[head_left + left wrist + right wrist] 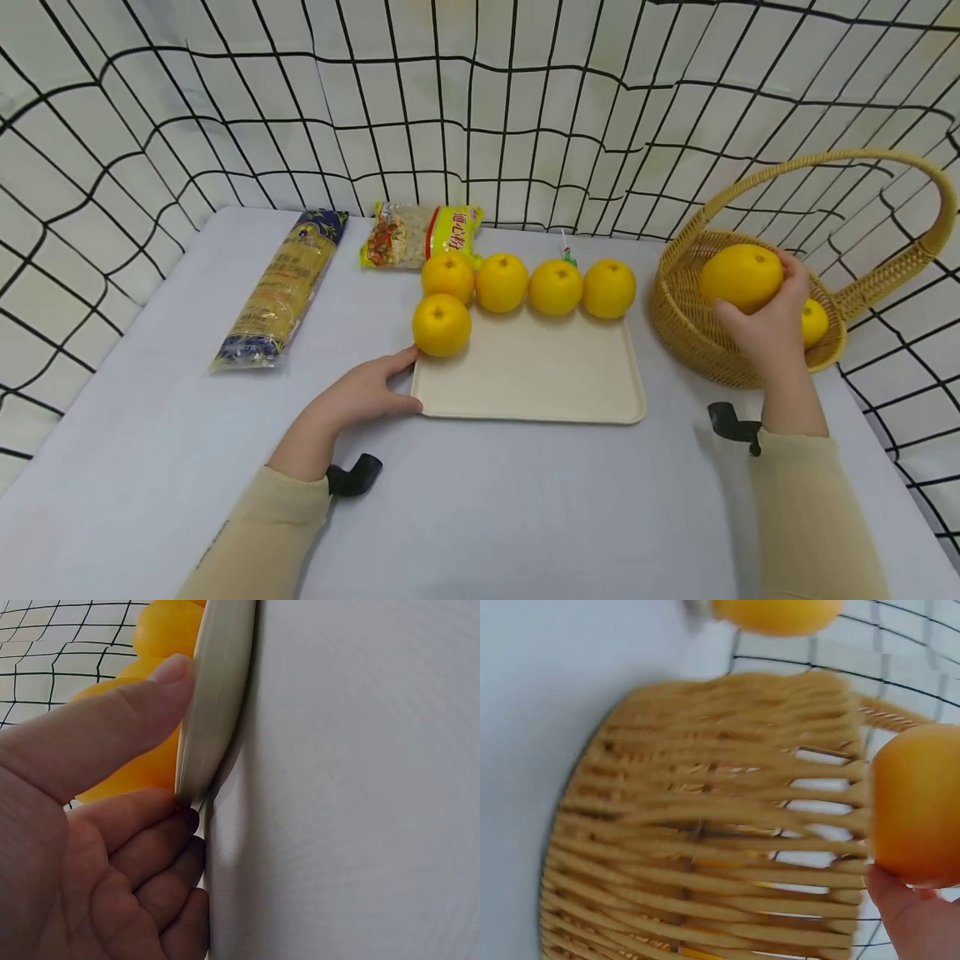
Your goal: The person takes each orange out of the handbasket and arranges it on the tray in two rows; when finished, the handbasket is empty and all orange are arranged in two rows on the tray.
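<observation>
In the head view my right hand [772, 321] holds an orange [741, 277] over the wicker basket [693, 350], with the thumb on its near side. The right wrist view shows this orange [922, 806] just past the basket's rim. Another orange [814, 323], partly hidden, lies inside. My left hand [360, 396] grips the left edge of a cream tray [540, 375] near its front corner; in the left wrist view the thumb [161, 694] touches the tray wall [217, 697]. On the tray, several oranges [555, 287] line the back, and one [442, 325] sits in front at left.
Left of the tray lies a long pack of noodles [285, 287]. A yellow-and-red food packet [420, 236] lies behind the tray. Black wire mesh [465, 125] encloses the white table [510, 500] at the back and sides. The basket's tall handle [825, 158] arches over the right side.
</observation>
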`<state>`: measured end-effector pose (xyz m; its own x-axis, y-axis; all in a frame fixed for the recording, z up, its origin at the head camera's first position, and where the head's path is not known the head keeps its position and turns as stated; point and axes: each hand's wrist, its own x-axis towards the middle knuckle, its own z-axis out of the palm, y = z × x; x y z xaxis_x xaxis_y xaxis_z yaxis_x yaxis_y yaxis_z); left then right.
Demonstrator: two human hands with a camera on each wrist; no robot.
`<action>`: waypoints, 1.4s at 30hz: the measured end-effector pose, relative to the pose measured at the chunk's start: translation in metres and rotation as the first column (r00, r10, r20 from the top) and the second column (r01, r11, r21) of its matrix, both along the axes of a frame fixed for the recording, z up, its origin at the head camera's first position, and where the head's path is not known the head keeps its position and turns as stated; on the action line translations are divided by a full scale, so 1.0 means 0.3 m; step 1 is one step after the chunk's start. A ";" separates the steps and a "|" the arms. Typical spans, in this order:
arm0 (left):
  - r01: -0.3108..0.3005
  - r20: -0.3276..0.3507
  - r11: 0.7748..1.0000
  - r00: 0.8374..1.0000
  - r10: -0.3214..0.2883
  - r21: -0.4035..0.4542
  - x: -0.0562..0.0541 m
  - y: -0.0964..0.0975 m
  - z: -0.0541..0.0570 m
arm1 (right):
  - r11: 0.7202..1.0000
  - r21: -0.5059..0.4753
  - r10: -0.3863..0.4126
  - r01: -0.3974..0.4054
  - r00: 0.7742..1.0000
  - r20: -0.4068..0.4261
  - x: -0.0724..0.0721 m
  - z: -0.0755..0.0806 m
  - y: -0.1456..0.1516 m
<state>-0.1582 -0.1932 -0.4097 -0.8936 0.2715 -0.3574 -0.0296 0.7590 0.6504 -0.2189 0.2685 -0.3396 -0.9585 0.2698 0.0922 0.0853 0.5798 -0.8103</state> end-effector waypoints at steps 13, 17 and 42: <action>-0.003 -0.011 1.000 1.000 0.003 0.006 0.005 -0.002 0.004 | 0.978 -0.063 0.187 -0.201 0.966 -0.176 0.103 0.013 -0.174; 0.004 -0.018 1.000 1.000 -0.004 -0.001 0.000 -0.002 0.008 | 0.951 -0.026 0.301 -0.309 0.940 -0.159 0.092 0.007 -0.246; 0.010 -0.013 1.000 1.000 -0.010 -0.011 -0.003 -0.003 0.003 | 0.849 -0.058 0.527 -0.525 0.849 0.039 0.054 -0.071 -0.641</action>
<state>-0.1590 -0.1941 -0.4089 -0.8953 0.2768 -0.3489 -0.0137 0.7660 0.6427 -0.2028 0.0763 -0.3609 -0.9612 -0.2733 0.0386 -0.1798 0.5142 -0.8386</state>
